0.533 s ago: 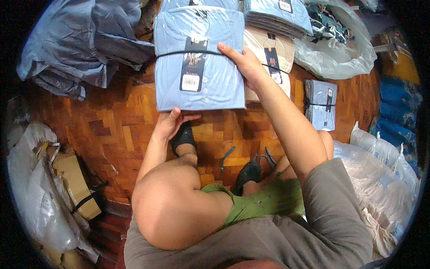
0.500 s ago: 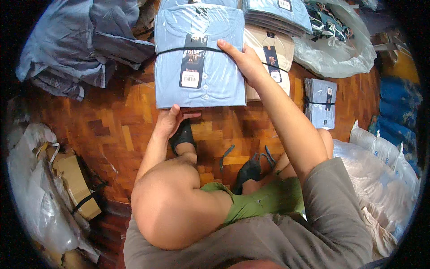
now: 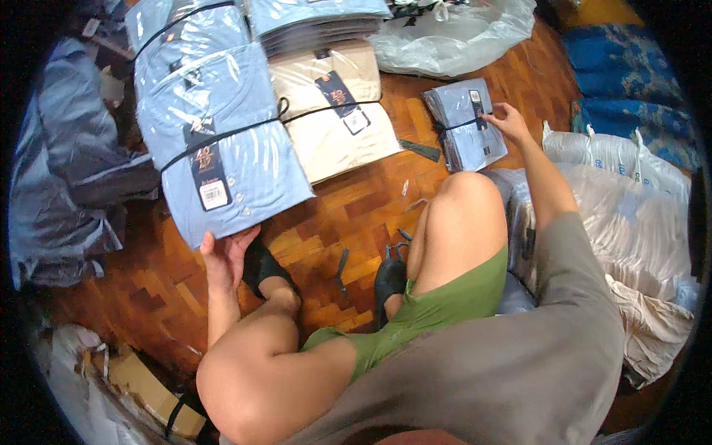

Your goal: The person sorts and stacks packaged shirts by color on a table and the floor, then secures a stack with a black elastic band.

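Note:
My left hand [image 3: 228, 259] is at the near edge of a stack of light-blue buttoned shirts [image 3: 259, 167] in clear plastic, its thumb against the edge and its fingers spread apart, partly hidden below it. A black band [image 3: 237, 136] runs across this stack, and a dark label [image 3: 204, 167] lies on its top shirt. To the right, my right hand [image 3: 512, 124] reaches a smaller bundle of bagged blue shirts [image 3: 460, 141]. Its thumb and finger are bent together at the bundle's right edge, beside the black band and dark label.
A banded stack of cream shirts [image 3: 304, 152] adjoins the blue one, with more blue packs [image 3: 319, 11] behind. A clear plastic sack [image 3: 460, 44] lies farther back. Filled plastic bags [image 3: 630, 215] stand at right; dark blue cloth [image 3: 67, 141] and torn cardboard [image 3: 152, 389] lie at left.
My right hand has left the large blue stack and moved right to the smaller bundle. My left hand stays at the large stack's near edge. The view has swung to the right.

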